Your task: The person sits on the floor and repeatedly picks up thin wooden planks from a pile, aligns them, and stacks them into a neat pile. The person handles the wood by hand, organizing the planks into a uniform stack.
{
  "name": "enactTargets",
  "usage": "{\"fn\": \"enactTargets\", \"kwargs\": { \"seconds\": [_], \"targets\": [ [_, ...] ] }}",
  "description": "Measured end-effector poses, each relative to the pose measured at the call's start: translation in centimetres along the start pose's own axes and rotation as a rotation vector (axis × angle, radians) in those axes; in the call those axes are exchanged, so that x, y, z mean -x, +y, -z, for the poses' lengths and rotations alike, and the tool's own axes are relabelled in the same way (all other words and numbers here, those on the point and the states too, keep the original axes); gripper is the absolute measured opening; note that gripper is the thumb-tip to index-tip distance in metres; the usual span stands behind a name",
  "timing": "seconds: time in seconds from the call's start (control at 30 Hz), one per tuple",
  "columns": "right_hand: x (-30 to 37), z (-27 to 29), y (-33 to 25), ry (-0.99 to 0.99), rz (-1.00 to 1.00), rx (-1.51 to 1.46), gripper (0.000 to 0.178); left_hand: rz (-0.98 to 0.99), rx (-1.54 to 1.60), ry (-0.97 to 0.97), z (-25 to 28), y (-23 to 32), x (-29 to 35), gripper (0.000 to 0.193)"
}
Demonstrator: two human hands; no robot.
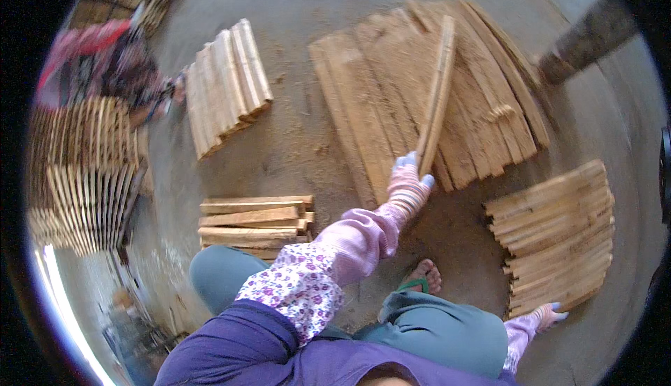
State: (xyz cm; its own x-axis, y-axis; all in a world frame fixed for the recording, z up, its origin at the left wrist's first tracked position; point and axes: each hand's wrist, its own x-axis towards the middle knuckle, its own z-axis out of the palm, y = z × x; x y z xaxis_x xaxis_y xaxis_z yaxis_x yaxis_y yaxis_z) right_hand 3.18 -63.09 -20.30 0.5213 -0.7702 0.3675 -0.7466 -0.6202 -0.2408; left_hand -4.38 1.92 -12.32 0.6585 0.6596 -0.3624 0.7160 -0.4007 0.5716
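Observation:
My left hand (411, 185), in a striped fingerless glove, reaches forward with its fingers closed round the near end of a long wooden strip (439, 89). The strip slants up and away over a broad bed of wide wooden boards (391, 78) strewn with sawdust. Low on the right is my right hand (546, 316), gloved alike, its bare fingers stretched out and apparently holding nothing. It lies beside the near end of a neat stack of wooden strips (559, 239). Whether it touches that stack I cannot tell.
A short pile of strips (255, 218) lies by my left knee, and another bundle (227, 82) farther off. At far left a person (119, 61) is beside tall stacked slats (91, 176). A thick round post (587, 40) stands at far right. Sawdust litters the concrete floor (293, 134).

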Motion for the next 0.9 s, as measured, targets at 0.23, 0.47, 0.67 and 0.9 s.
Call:
{"fn": "enactTargets", "kwargs": {
  "seconds": [0.23, 0.47, 0.67, 0.9],
  "targets": [
    [9.2, 6.2, -25.1, -0.312, 0.850, -0.806, 0.054, -0.078, 0.087, 0.303, 10.2, -8.5, -2.0, 0.082],
    [29.6, 20.2, -39.2, -0.682, 1.516, -0.853, 0.035, 0.251, -0.012, 0.622, 29.3, -23.8, -9.0, 0.076],
    [36.1, 29.1, -43.6, -0.913, 1.802, -0.648, 0.035, 0.393, -0.035, 0.717, 38.5, -33.8, -14.8, 0.073],
    [54.9, 32.8, -49.3, -1.080, 2.167, -0.512, 0.042, 0.343, 0.081, 0.695, 39.8, -36.9, -19.1, 0.071]
  ]
}}
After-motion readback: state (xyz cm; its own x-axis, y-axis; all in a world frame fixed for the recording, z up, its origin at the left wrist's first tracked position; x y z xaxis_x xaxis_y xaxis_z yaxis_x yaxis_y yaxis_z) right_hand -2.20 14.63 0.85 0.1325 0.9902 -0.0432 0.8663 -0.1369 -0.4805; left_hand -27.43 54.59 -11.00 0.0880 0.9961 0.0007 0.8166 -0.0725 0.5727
